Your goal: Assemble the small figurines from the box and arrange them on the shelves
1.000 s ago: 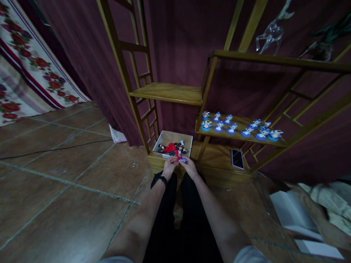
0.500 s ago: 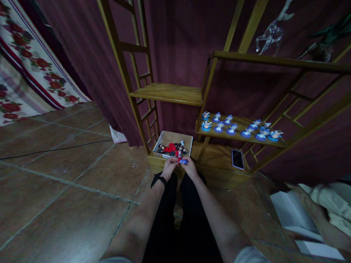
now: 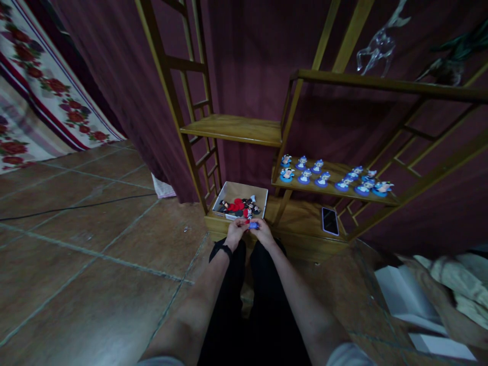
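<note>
Through the head camera I see the left hand [image 3: 236, 231] pinching a small red-and-purple toy [image 3: 253, 225] beside an open box [image 3: 244, 188] of figures [image 3: 238, 205]; the right hand [image 3: 263, 232] grips its purple part. Rightward, blue-and-purple figurines [image 3: 322, 179] stand on a shelf [image 3: 333, 174] above a smartphone [image 3: 330, 221].

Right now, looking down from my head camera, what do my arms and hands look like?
Both the left hand and right hand are ungloved, and the forearms are bare. A black wristband, perhaps a watch, circles the left wrist; the right wrist has nothing visible on it. Pale grey sleeves show at the bottom edge. I can't make out any markings.
</note>
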Demonstrator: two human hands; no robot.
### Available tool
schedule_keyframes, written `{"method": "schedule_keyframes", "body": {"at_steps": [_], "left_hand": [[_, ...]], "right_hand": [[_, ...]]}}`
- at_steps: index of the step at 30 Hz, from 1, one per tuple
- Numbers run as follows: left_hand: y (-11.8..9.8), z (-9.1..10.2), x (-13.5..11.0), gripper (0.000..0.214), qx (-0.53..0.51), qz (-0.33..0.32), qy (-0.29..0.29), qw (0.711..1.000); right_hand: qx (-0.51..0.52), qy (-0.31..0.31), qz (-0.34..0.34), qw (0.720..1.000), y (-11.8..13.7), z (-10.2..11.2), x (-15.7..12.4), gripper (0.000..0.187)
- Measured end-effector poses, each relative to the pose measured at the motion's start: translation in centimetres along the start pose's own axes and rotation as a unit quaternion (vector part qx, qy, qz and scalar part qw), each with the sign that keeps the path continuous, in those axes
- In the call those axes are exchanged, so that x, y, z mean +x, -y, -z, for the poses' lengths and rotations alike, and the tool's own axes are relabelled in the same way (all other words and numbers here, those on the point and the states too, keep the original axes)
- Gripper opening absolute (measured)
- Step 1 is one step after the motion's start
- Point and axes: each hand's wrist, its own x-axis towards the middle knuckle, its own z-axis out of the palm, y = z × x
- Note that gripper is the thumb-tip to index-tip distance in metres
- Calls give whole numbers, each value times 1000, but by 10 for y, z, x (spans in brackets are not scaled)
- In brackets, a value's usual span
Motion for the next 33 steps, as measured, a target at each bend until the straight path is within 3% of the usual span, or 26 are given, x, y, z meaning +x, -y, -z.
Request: {"method": "schedule_keyframes", "body": {"at_steps": [11, 19, 27, 33], "left_hand": [[1, 0, 2, 25, 5, -11, -5, 1000], [-2, -3, -1, 25, 5, 9, -3, 1000], [1, -3, 1, 25, 4, 26, -14, 1000], [-3, -1, -1, 25, -1, 44, 9, 999]], "right_hand": [[40, -8, -37, 998, 3, -1, 0, 30], [167, 31, -121, 978, 14, -3, -4, 47], [113, -3, -121, 986, 13, -3, -2, 29], [100, -21, -108, 989, 16, -2, -4, 32]]}}
